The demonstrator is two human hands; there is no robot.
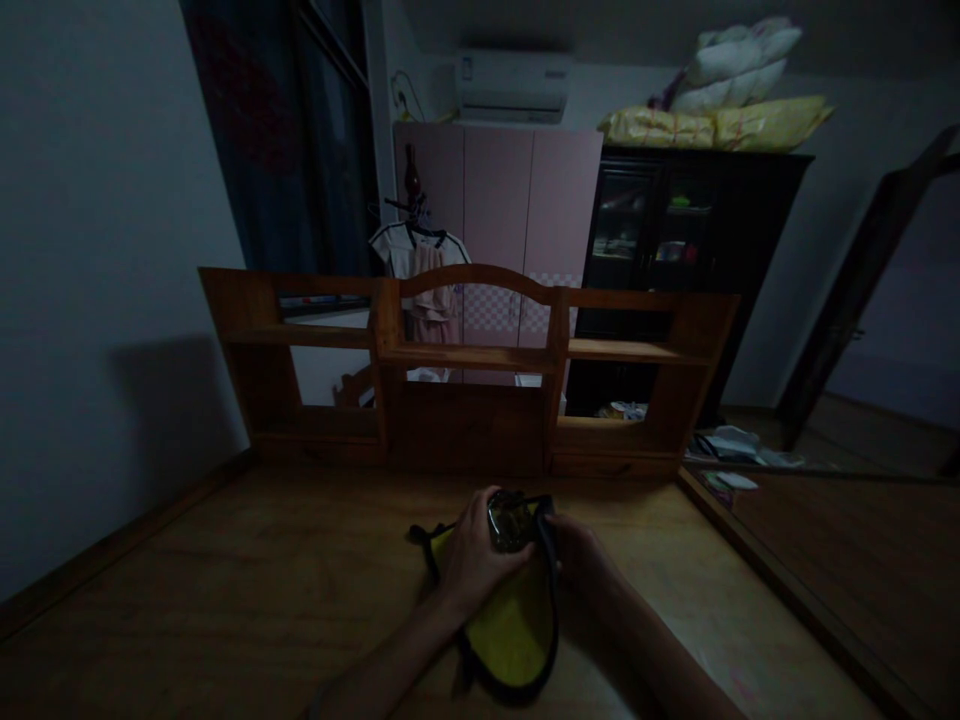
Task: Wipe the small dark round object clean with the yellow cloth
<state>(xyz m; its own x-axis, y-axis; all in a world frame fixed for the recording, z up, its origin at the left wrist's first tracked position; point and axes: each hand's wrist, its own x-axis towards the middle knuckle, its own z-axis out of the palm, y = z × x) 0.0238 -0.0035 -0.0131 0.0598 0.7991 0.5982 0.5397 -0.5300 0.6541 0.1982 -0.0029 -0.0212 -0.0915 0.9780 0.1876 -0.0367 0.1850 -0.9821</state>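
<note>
On the wooden bed board lies a yellow cloth piece with black edging (514, 625), perhaps a flat pouch; I cannot tell its exact kind. My left hand (480, 560) rests over its upper part, fingers curled round a shiny, see-through rounded object (508, 522) that looks like glass. The dim light hides the details of this object. My right hand (577, 550) is closed on the black upper right edge of the cloth piece, close beside the glassy object. A dark strap end (418, 534) sticks out at the upper left.
A wooden headboard with shelves (469, 357) rises behind the board (300, 560). To the left is a white wall (105, 300), and a raised rail (787, 590) edges the right side. Farther back stand a pink wardrobe (495, 200) and a black cabinet (750, 220).
</note>
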